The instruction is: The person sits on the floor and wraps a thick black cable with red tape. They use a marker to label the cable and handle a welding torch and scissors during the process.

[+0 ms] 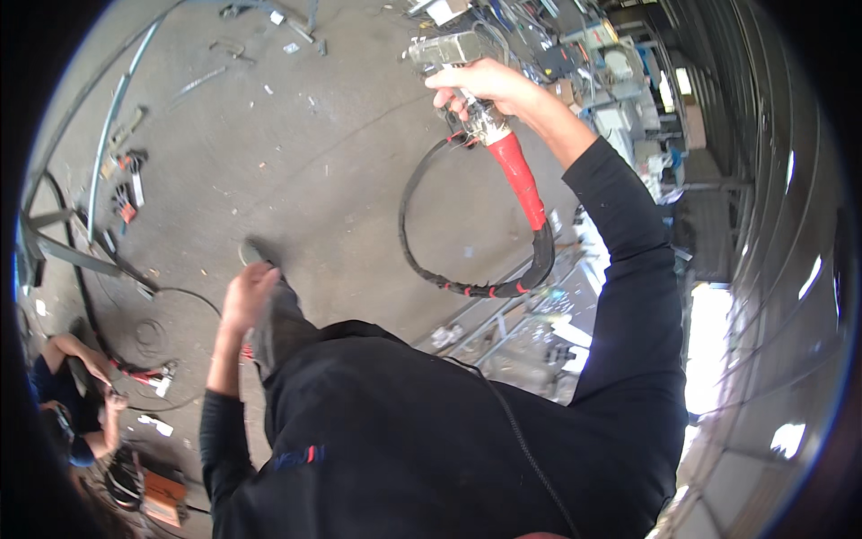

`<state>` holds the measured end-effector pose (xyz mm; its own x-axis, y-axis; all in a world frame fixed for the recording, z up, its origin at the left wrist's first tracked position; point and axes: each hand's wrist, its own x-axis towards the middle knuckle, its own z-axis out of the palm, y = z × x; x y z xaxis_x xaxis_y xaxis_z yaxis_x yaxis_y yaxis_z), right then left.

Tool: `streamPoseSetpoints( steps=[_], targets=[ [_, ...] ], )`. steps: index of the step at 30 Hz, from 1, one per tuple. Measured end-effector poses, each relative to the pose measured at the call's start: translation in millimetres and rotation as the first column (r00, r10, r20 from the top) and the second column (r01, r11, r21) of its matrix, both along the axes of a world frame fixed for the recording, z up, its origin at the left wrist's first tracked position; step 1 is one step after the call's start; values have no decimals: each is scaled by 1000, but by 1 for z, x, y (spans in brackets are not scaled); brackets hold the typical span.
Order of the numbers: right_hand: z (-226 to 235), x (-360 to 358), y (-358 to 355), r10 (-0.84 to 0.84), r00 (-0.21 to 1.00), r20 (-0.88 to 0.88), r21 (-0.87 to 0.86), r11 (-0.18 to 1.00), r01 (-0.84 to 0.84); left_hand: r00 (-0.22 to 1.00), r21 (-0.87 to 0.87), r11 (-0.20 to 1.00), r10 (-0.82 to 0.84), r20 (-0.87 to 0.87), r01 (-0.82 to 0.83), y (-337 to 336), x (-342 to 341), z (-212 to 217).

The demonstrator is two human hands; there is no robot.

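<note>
My right hand (pixel 476 85) is wrapped round the handle of a pistol-shaped power tool (pixel 446 50), held out ahead of me to the right. Its body is grey and worn, with what looks like clear wrapping below the grip. From the handle's base runs a red sleeve (pixel 518 175), then a thick black cable (pixel 406 211) with red tape bands, which loops back toward the tool. Low on the left, beside my leg, is my left hand (pixel 250 296). It is blurred, its fingers are hard to make out, and no object shows in it.
Metal frame bars (pixel 112 135) stand at the left, with hand tools (pixel 126 202) on the floor beside them. Another person (pixel 76 395) sits low at the lower left, near cables and an orange box (pixel 163 497). Cluttered shelving (pixel 620 108) lines the right.
</note>
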<state>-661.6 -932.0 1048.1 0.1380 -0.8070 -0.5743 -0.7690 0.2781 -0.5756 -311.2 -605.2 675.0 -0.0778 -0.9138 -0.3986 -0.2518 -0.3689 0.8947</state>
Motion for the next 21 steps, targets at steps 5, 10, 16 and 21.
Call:
streamPoseSetpoints(
  steps=[5,10,16,21],
  targets=[
    [-63,96,-190,134,982,-137,339,937,-80,996,66,994,91,-22,-89,-105,89,-4],
    [-108,210,-335,308,943,-125,516,832,-204,983,-61,991,108,-150,-118,-286,96,48],
    [-180,326,-424,474,879,-49,598,719,-354,825,-204,979,-120,-552,6,-429,2,101],
    [-238,402,-461,594,801,75,605,612,-510,657,-243,970,-184,-731,1,-540,-86,132]
  ],
)
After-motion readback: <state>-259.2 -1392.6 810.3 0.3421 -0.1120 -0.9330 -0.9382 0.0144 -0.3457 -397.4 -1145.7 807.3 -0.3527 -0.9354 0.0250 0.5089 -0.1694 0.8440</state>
